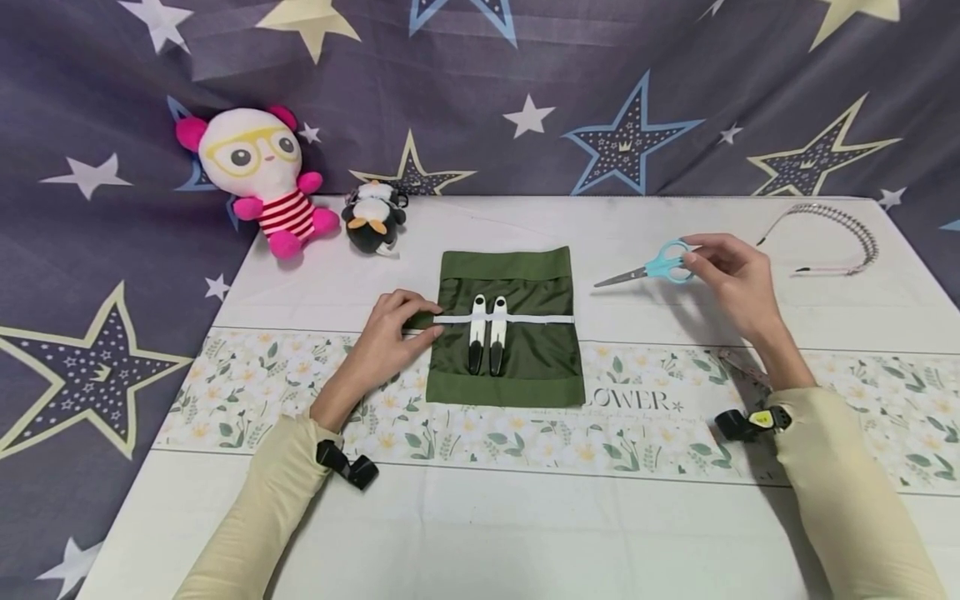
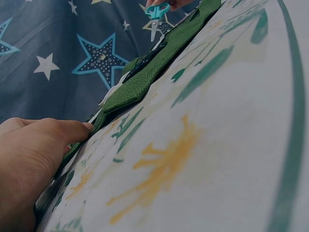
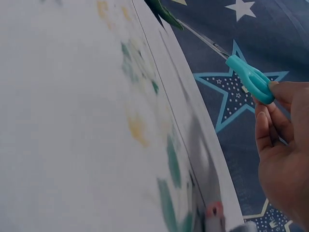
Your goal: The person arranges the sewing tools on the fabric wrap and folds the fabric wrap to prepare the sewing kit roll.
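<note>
A dark green cloth organizer (image 1: 504, 390) lies spread on the table. A white elastic strap (image 1: 540, 319) crosses its middle, and two slim white tools with black ends (image 1: 477, 333) sit side by side under it. At the organizer's left edge, my left hand (image 1: 390, 333) pinches the green fabric (image 2: 130, 92) between thumb and fingers. My right hand (image 1: 731, 279) holds small scissors with light blue handles (image 1: 667, 263) by the finger loops, above the table to the right of the organizer. Their blades point left, towards the organizer, and look closed.
A pink and white plush toy (image 1: 262, 175) and a penguin plush (image 1: 373, 218) stand at the back left. A thin curved headband (image 1: 862, 237) lies at the back right. A floral printed strip (image 1: 300, 392) crosses the white table, and a star-patterned curtain (image 1: 480, 108) hangs behind.
</note>
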The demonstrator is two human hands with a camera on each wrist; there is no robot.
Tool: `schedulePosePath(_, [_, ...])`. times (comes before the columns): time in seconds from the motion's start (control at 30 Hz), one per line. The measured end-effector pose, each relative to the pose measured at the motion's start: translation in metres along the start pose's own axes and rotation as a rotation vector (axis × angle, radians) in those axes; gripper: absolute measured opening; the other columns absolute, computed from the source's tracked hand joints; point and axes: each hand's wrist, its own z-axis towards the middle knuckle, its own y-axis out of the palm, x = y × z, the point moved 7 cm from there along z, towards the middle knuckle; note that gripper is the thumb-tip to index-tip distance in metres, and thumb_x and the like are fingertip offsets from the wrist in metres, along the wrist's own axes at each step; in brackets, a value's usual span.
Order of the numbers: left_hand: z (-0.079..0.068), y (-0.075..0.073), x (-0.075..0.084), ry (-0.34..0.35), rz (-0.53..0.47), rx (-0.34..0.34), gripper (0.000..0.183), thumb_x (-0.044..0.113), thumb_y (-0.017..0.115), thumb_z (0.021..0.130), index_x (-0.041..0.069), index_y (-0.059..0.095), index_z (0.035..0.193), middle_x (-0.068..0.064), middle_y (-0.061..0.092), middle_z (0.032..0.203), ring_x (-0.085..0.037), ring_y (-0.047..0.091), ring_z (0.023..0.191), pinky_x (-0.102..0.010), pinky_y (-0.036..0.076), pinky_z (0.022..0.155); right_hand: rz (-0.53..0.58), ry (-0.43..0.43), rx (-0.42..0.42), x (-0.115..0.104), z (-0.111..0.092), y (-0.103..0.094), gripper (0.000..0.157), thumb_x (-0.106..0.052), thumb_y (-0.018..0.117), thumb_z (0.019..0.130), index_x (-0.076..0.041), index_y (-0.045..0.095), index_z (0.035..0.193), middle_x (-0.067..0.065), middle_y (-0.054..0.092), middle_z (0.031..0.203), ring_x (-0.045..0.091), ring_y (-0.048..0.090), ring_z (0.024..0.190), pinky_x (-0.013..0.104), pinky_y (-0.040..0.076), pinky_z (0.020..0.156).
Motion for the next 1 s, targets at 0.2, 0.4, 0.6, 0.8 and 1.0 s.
schedulePosePath(0.2, [0.000, -0.001, 0.000, 0.001, -0.003, 0.002, 0.029, 0.023, 0.076, 0.098, 0.011, 0.073, 0.124, -0.009, 0.058, 0.126, -0.031, 0.046, 0.120, -0.053, 0.039, 0.099, 0.032, -0.015, -0.026, -0.005, 0.006, 0.014, 0.025, 0.002, 0.068, 0.099, 0.007, 0.069, 0.124, -0.003, 0.071, 0.088, 0.010, 0.065, 0.080, 0.018, 0.048, 0.075])
schedulePosePath(0.4, [0.000, 0.000, 0.000, 0.001, -0.004, 0.001, 0.029, 0.024, 0.075, 0.098, 0.011, 0.073, 0.124, -0.010, 0.058, 0.127, -0.031, 0.046, 0.121, -0.053, 0.039, 0.100, 0.070, -0.001, -0.048, -0.008, 0.011, 0.028, 0.025, 0.003, 0.067, 0.099, 0.010, 0.068, 0.123, -0.004, 0.069, 0.088, 0.010, 0.064, 0.079, 0.019, 0.048, 0.074])
schedulePosePath(0.6, [0.000, 0.000, 0.001, 0.009, -0.006, 0.001, 0.029, 0.024, 0.075, 0.098, 0.011, 0.073, 0.124, -0.010, 0.058, 0.126, -0.031, 0.046, 0.121, -0.053, 0.039, 0.100, 0.098, -0.002, -0.081, -0.025, 0.012, 0.043, 0.023, 0.006, 0.064, 0.100, 0.015, 0.065, 0.121, 0.000, 0.068, 0.086, 0.010, 0.062, 0.076, 0.019, 0.046, 0.070])
schedulePosePath(0.8, [0.000, 0.000, 0.000, 0.003, -0.004, -0.006, 0.029, 0.025, 0.075, 0.099, 0.011, 0.073, 0.124, -0.010, 0.058, 0.127, -0.031, 0.045, 0.122, -0.054, 0.039, 0.101, 0.144, -0.006, -0.105, -0.010, 0.018, 0.056, 0.023, 0.005, 0.065, 0.099, 0.014, 0.067, 0.120, 0.001, 0.068, 0.085, 0.012, 0.059, 0.072, 0.020, 0.045, 0.066])
schedulePosePath(1.0, [0.000, 0.000, 0.000, -0.005, -0.001, -0.010, 0.030, 0.026, 0.074, 0.099, 0.011, 0.073, 0.125, -0.010, 0.057, 0.127, -0.031, 0.045, 0.122, -0.053, 0.039, 0.100, 0.166, 0.007, -0.151, -0.013, 0.018, 0.069, 0.023, 0.003, 0.065, 0.100, 0.014, 0.066, 0.121, 0.001, 0.068, 0.084, 0.015, 0.060, 0.071, 0.023, 0.045, 0.065])
